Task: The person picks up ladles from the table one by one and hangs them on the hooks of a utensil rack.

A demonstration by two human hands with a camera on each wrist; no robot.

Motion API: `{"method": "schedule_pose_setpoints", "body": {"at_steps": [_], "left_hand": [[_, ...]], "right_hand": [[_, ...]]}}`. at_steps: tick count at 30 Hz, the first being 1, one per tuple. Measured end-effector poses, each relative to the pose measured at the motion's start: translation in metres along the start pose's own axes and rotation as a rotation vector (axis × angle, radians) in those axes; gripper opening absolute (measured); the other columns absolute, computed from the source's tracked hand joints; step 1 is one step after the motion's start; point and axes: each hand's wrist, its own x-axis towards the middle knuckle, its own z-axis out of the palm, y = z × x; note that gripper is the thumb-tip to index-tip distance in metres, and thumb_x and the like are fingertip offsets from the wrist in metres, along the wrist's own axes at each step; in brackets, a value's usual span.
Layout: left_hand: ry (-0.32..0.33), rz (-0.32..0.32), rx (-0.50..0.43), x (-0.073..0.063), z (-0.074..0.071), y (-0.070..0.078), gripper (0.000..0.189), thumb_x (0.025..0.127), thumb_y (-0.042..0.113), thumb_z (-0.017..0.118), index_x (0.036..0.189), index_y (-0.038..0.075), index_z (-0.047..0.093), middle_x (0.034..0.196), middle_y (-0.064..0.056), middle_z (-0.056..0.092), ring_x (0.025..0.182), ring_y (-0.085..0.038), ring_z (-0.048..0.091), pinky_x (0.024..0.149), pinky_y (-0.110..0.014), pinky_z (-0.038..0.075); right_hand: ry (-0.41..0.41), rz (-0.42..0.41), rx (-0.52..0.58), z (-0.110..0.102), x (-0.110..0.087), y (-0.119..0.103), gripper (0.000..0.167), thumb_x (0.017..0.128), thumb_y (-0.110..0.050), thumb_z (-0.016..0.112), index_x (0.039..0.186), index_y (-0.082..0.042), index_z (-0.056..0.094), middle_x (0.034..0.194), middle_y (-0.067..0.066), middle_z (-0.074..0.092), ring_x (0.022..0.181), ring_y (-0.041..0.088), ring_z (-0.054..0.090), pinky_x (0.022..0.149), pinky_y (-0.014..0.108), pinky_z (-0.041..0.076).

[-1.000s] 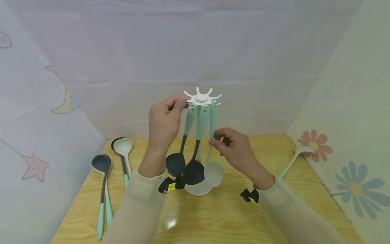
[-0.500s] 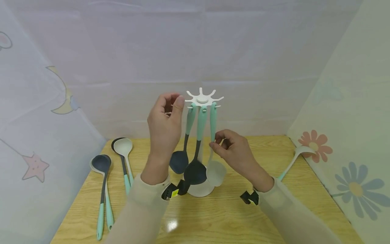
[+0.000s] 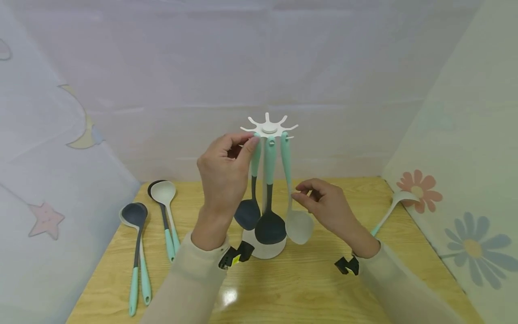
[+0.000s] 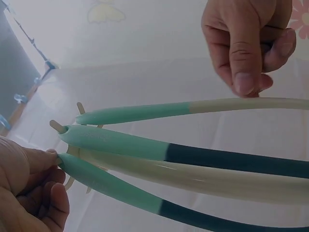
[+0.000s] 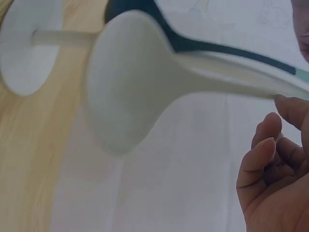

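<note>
A white utensil rack (image 3: pixel 270 128) with radiating hooks stands on a round base. Three ladles with mint handles hang from its near side: a dark ladle (image 3: pixel 247 214) on the left, a second dark ladle (image 3: pixel 270 228) in the middle, a white ladle (image 3: pixel 299 227) on the right. My left hand (image 3: pixel 224 173) pinches the rack's hook tip where the left ladle's handle end hangs, as the left wrist view shows. My right hand (image 3: pixel 329 209) is beside the white ladle's neck, a fingertip (image 5: pixel 285 104) right at it, other fingers loosely curled.
On the wooden table (image 3: pixel 307 288), two pairs of overlapping ladles lie at the left, each pair dark and white; one white ladle (image 3: pixel 163 192) is further back. Another white ladle (image 3: pixel 398 200) lies at the right edge. Patterned cloth (image 3: pixel 259 58) encloses the back and sides.
My left hand let go of the rack, drew back, then came to the hook by the left ladle. The hanging ladles shifted right. My right hand moved right, its pinch on the white ladle loosened.
</note>
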Motion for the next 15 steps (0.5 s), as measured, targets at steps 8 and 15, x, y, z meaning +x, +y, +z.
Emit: {"method": "schedule_pose_setpoints", "body": {"at_steps": [8,15], "left_hand": [[-0.01,0.003,-0.009,0.001,0.0,0.0,0.013,0.095,0.014,0.081,0.1,0.002,0.081,0.092,-0.011,0.077,0.074,-0.016,0.065,0.067,-0.02,0.052],[-0.022,0.012,-0.015,0.001,0.0,-0.001,0.013,0.096,0.013,0.08,0.101,0.001,0.08,0.092,-0.012,0.076,0.074,-0.017,0.064,0.067,-0.021,0.051]], "right_hand": [[-0.083,0.162,-0.199,-0.023,-0.023,0.054,0.021,0.107,-0.026,0.066,0.11,-0.008,0.077,0.075,-0.003,0.066,0.061,0.009,0.062,0.052,0.028,0.05],[-0.168,0.278,-0.381,-0.052,-0.042,0.113,0.028,0.109,-0.022,0.059,0.114,0.002,0.073,0.066,-0.001,0.064,0.054,0.013,0.056,0.051,0.031,0.043]]}}
